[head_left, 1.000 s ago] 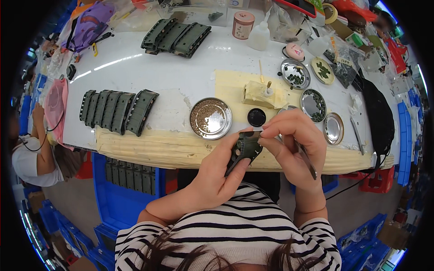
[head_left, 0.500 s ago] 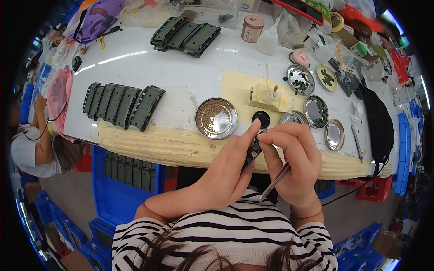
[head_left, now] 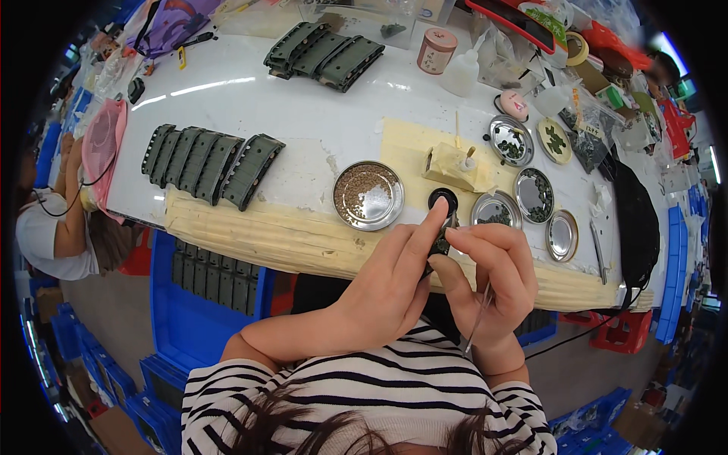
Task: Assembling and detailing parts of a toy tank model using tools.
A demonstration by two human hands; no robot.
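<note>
My left hand is closed round a small dark green strip-like piece with round spots, held near the table's front edge with the index finger stretched along it. My right hand reaches to the same piece with thumb and fingertips. Tucked in its palm are metal tweezers, pointing down toward my body. Much of the piece is hidden by my fingers. Just beyond the left fingertip sits a small round black dish. Left of it is a round metal tin of small tan bits.
Metal dishes with dark green bits stand to the right, near a tape-covered block. Curved green ribbed pieces lie in a row at left and another at back. A blue crate holds more below the table.
My right fingers have shifted on the green piece, and the tweezers have swung to a steeper angle. The left hand still grips the piece. The whole view has shifted slightly.
</note>
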